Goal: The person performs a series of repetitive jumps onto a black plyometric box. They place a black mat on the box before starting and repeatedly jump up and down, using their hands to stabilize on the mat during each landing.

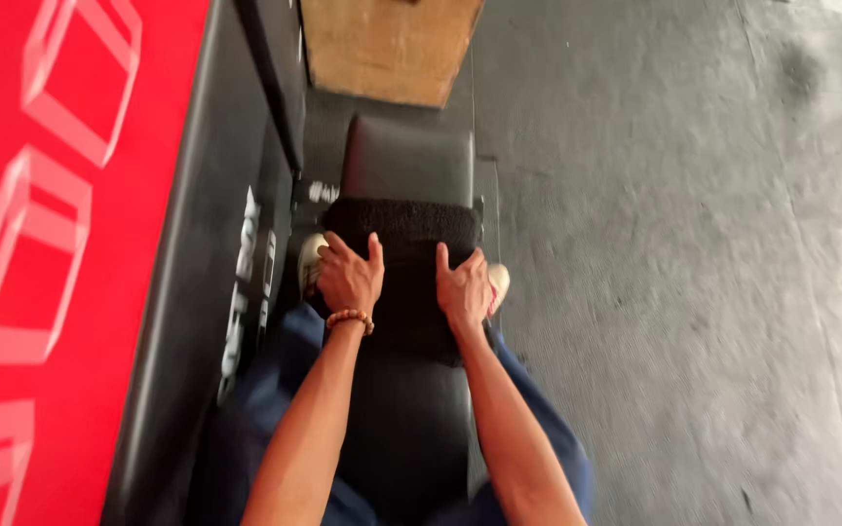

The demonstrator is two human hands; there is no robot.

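A black towel (403,278) is being pressed flat across the padded black desk (406,156) by both hands, the left hand (350,276) and right hand (464,286) being spread at its opposite edges, a wooden box (387,44) lying beyond the desk

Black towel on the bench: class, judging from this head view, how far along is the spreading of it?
Done: the black towel already lies across the black padded bench, flat between the hands. In hand: the left hand and right hand each press on a side edge of it. Left: the bench pad beyond the towel and the part nearer the person's blue trousers are uncovered.
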